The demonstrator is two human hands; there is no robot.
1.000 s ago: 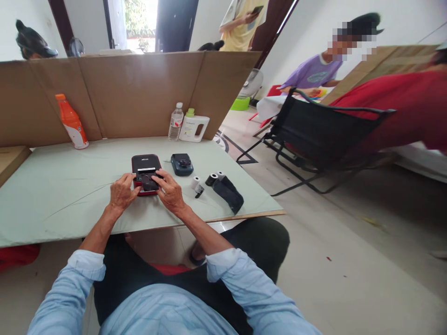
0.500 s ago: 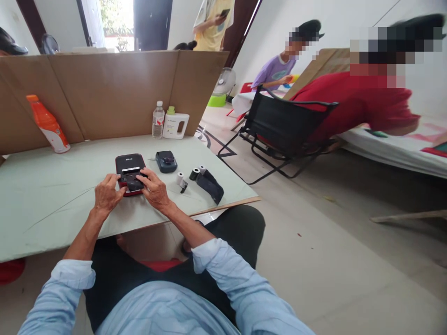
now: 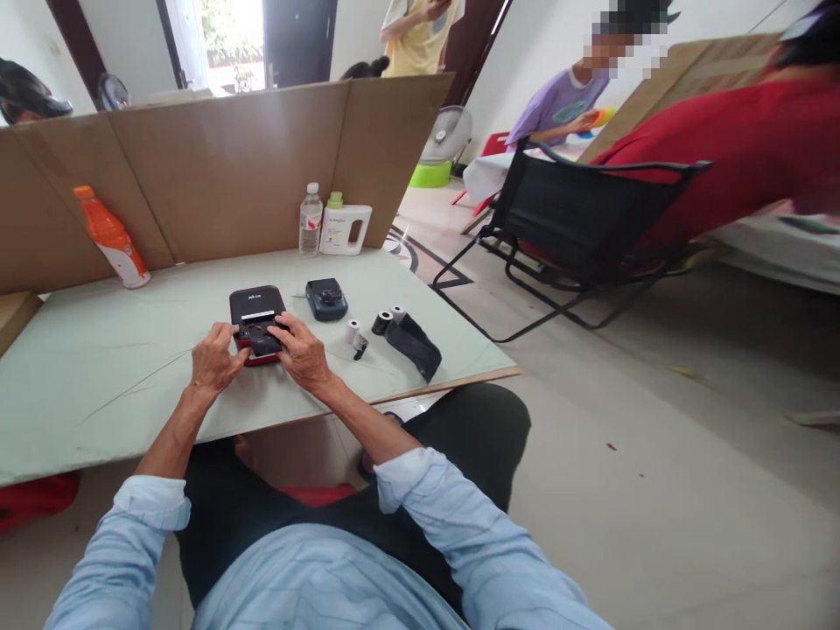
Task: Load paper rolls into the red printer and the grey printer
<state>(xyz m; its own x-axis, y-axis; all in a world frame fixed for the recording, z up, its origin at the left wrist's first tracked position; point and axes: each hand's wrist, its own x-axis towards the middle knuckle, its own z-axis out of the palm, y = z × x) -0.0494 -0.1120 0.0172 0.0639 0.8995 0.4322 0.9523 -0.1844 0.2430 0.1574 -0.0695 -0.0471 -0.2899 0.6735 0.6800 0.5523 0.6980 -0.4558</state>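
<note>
A small black and red label printer (image 3: 257, 303) lies on the pale green table before me, with a white strip across its top. My left hand (image 3: 215, 357) grips its left side, fingers bent and thumb at the near edge. My right hand (image 3: 300, 352) holds its near right side, with fingertips on a dark part (image 3: 263, 339) at the front of the printer. Just right of it sits a second, dark blue portable printer (image 3: 326, 299). Nearby are a small white paper roll (image 3: 353, 331), a black roll (image 3: 381, 323) and a strip of black material (image 3: 415, 346).
A cardboard screen (image 3: 229, 175) stands along the table's back. In front of it are an orange bottle (image 3: 113, 238), a clear water bottle (image 3: 311, 220) and a white jug (image 3: 345, 229). A black folding chair (image 3: 584, 210) with a person in red is at right. Others sit or stand behind.
The view has turned slightly left, so the table and things appear farther right. Both hands stay on the label printer with little visible movement. The person in red leans farther to the right.
</note>
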